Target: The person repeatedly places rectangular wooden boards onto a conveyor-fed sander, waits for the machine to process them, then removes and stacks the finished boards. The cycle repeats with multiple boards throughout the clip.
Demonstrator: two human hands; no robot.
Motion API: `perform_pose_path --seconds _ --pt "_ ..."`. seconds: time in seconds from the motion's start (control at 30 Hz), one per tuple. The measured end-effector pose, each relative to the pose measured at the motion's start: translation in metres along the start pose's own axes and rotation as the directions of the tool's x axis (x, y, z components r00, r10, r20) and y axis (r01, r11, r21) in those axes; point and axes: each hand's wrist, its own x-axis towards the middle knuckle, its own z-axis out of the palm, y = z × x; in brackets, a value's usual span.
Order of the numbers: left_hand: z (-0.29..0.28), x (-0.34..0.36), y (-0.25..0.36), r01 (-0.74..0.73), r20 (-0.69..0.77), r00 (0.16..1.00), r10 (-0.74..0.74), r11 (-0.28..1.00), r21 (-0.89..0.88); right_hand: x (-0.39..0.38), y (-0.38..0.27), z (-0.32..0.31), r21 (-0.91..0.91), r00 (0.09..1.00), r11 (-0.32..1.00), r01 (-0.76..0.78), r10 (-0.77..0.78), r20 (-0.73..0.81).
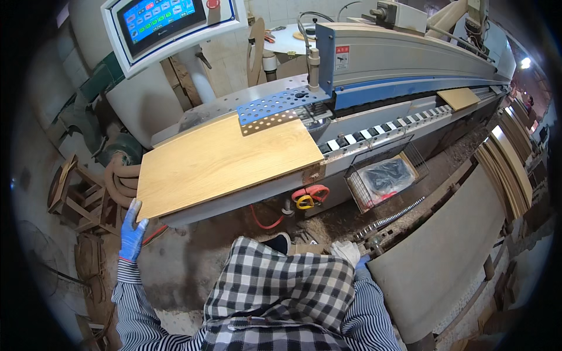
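Observation:
A wood-grain panel (228,161) lies flat on the machine's bed, its far right part under a blue perforated plate (266,107). At the panel's near left corner is my left hand (133,231), in a blue glove, its fingers and thumb closed on the edge. My right hand (362,261), also blue-gloved, is low beside my checkered apron (281,281). Its fingers are mostly hidden, so I cannot tell whether it holds anything. A crumpled white cloth or glove (345,253) lies right next to it.
The long edge-banding machine (404,55) runs off to the far right, with another panel (458,98) on its track. A control screen (161,23) stands at upper left. A wire basket (386,178), red-handled scissors (311,195) and a grey roller conveyor belt (439,251) are nearer.

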Motion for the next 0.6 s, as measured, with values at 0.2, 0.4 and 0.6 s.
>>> perform_pose_path --seconds 0.2,0.4,0.6 --pt "-0.002 -0.001 0.000 0.033 0.015 0.999 -0.032 0.998 -0.057 0.008 0.016 0.036 0.034 0.993 0.995 0.096 -0.093 -0.072" --pt "-0.002 -0.001 -0.008 0.043 0.013 0.999 -0.042 0.998 -0.041 0.000 0.010 0.011 -0.026 0.951 0.970 0.240 -0.240 -0.193" --pt "-0.002 -0.004 -0.007 0.050 -0.013 0.999 -0.051 0.997 -0.056 -0.002 -0.003 0.002 0.037 0.980 0.995 0.095 -0.087 -0.177"
